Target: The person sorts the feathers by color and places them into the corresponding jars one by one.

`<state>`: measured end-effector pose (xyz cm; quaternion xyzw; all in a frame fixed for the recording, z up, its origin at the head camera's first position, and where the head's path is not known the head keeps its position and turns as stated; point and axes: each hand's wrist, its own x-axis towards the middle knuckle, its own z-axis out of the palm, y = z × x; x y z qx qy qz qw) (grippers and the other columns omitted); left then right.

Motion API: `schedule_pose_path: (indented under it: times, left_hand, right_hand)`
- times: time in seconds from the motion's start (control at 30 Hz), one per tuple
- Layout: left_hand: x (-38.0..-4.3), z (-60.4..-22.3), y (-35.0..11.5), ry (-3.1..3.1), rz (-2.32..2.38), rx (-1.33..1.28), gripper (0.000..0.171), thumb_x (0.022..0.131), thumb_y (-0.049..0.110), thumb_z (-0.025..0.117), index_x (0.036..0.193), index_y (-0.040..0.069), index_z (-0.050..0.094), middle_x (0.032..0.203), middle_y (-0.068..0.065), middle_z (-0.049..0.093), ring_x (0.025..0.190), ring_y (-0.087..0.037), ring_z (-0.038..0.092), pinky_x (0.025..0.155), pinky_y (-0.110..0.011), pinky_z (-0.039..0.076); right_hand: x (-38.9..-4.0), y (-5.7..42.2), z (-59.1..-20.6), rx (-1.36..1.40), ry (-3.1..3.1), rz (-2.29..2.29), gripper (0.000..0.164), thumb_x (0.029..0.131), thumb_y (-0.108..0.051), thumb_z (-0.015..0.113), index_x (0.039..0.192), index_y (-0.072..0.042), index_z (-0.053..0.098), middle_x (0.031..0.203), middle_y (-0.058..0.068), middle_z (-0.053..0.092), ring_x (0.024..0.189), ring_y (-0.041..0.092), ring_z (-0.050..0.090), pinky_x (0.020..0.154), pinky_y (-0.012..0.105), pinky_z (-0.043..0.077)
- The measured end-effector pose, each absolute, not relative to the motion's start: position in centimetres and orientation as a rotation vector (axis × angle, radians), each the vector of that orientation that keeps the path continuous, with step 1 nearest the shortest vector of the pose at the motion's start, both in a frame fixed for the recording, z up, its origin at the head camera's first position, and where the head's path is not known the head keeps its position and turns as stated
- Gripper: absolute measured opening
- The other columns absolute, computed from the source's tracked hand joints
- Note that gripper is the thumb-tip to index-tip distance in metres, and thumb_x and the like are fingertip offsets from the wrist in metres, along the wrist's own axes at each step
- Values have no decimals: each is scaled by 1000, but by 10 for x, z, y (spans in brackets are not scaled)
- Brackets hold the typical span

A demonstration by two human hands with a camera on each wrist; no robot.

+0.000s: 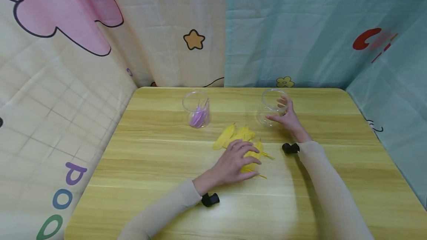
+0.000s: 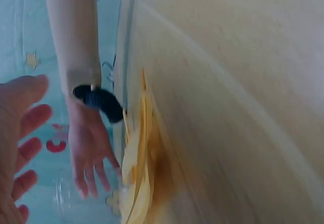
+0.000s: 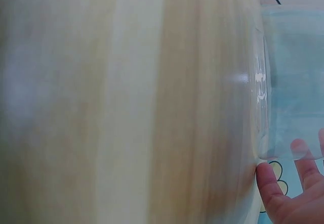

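Note:
Several yellow feathers lie in a loose pile at the middle of the table; in the left wrist view the feathers stand out from the tabletop edge-on. My left hand is over the near part of the pile, fingers spread and slightly bent, pinching nothing. At the back right stands a clear plastic cup, upright, with no feathers visible in it. Beside this cup is my right hand, thumb and fingers apart and fairly straight. The right wrist view shows its fingertips close to the cup wall; contact cannot be made out.
Another clear cup with purple feathers inside stands at the back left. The wooden table is bounded by printed curtains at the back and sides. A black wrist device sits on each forearm.

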<state>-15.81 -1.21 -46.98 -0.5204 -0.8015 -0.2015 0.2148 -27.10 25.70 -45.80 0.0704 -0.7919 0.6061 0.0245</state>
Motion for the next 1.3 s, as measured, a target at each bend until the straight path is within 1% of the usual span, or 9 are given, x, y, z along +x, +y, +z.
schedule_pose_path:
  times: [0.17, 0.33, 0.4, 0.6, 0.83, 0.93, 1.1, 1.2, 1.3]
  left_hand:
    - [-147, -483, 12, -2403, -281, -1595, 28, 86, 53, 61, 101, 32, 71, 120, 7, 52, 119, -15, 39, 106, -33, 22]
    - [-145, -494, 18, -2457, -167, -1638, 30, 85, 58, 60, 100, 34, 70, 119, 7, 52, 117, -15, 40, 105, -31, 24]
    - [-144, -496, 20, -2475, -164, -1627, 29, 86, 57, 60, 100, 34, 70, 120, 7, 52, 117, -15, 39, 104, -31, 24]
    - [-143, -498, 23, -2484, -234, -1558, 17, 88, 48, 63, 90, 35, 73, 120, 9, 53, 119, -14, 39, 103, -30, 26]
    - [-141, -504, 25, -2489, -262, -1523, 13, 91, 38, 63, 85, 29, 70, 117, 8, 55, 118, -13, 42, 103, -27, 27]
    - [-139, -506, 27, -2480, -174, -1522, 14, 94, 36, 59, 86, 26, 66, 119, 6, 54, 120, -14, 41, 106, -28, 25]
    - [-136, -510, 30, -2466, -31, -1516, 17, 97, 37, 52, 89, 26, 61, 124, 3, 50, 127, -19, 35, 110, -32, 17]
    - [-134, -508, 30, -2493, -103, -1502, 14, 97, 35, 53, 90, 25, 59, 126, 2, 48, 127, -20, 32, 110, -33, 17]
    - [-135, -500, 29, -2546, -308, -1464, 12, 97, 31, 55, 90, 23, 61, 127, 1, 48, 126, -20, 33, 108, -34, 19]
  right_hand:
    - [-274, 259, -467, 229, -2426, 1895, 97, 75, 0, 77, 145, -6, 10, 146, 27, 19, 131, 45, 20, 103, 60, 22]
    - [-281, 264, -483, 225, -2457, 1859, 100, 76, -8, 79, 147, -10, 8, 148, 22, 19, 132, 41, 21, 103, 59, 23]
    - [-283, 266, -488, 222, -2467, 1833, 101, 77, -10, 79, 147, -12, 7, 149, 20, 18, 132, 39, 21, 103, 58, 23]
    - [-288, 269, -492, 231, -2447, 1819, 100, 76, -4, 78, 147, -14, 8, 149, 20, 19, 133, 41, 21, 103, 59, 22]
    - [-290, 269, -487, 221, -2459, 1798, 103, 75, -8, 80, 148, -14, 8, 149, 19, 19, 132, 39, 22, 103, 58, 23]
    - [-288, 268, -481, 221, -2458, 1807, 103, 75, -9, 81, 147, -13, 9, 148, 20, 20, 132, 39, 22, 103, 58, 23]
    - [-277, 262, -464, 244, -2442, 1857, 99, 76, -3, 77, 146, -7, 8, 147, 26, 18, 131, 45, 20, 103, 60, 22]
    - [-271, 259, -459, 242, -2458, 1857, 98, 77, -2, 76, 146, -5, 7, 146, 28, 17, 131, 46, 19, 103, 61, 22]
    - [-274, 261, -464, 241, -2469, 1843, 100, 77, -5, 77, 147, -7, 6, 147, 26, 17, 132, 44, 19, 103, 60, 22]
